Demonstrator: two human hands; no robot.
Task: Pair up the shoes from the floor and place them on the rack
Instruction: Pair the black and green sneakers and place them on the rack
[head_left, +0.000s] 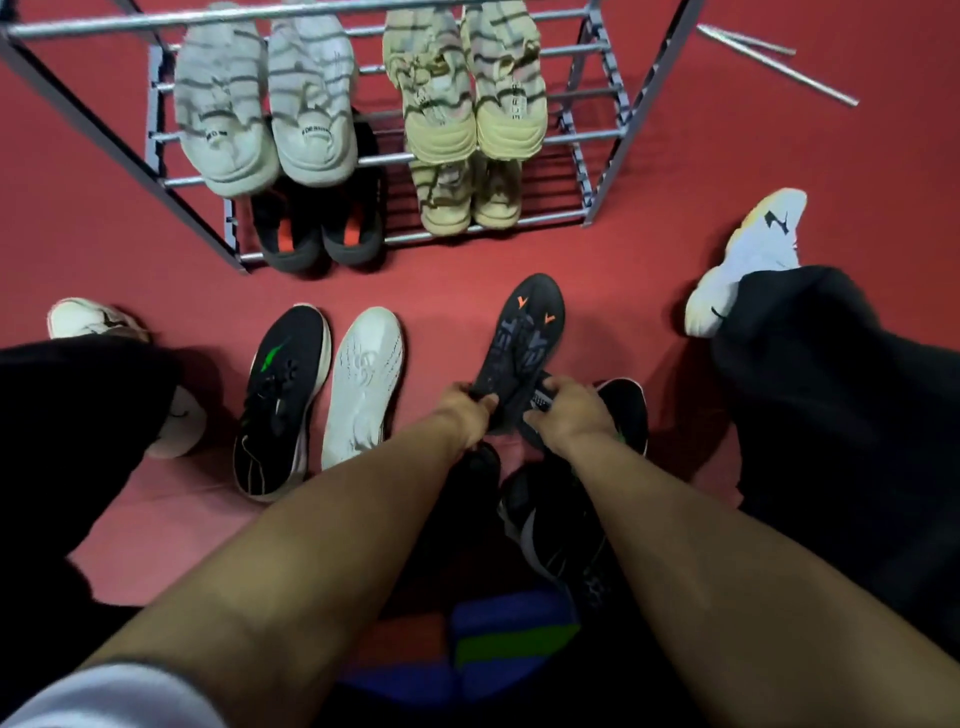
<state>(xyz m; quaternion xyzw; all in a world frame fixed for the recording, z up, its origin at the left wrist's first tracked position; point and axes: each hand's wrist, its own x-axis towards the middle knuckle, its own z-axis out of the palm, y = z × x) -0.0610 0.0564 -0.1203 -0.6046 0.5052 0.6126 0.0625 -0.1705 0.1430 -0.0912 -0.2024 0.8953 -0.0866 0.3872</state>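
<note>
Both my hands hold a dark shoe with orange marks (524, 338) above the red floor, its toe pointing at the rack. My left hand (465, 408) grips its heel end on the left; my right hand (569, 410) grips the right side near the heel. The metal rack (597, 140) stands ahead, carrying a white striped pair (265, 104) and a beige pair (467, 88) on an upper shelf, a black pair (317, 228) and another beige pair (467, 197) lower down. On the floor lie a black shoe with a green mark (280, 400) and a white shoe (363, 384).
More black shoes lie under my arms: one (631, 410) right of my right hand, another (550, 530) nearer me. My own feet in white sneakers (748, 260) and black trousers flank the spot. Loose metal rods (774, 62) lie at the far right.
</note>
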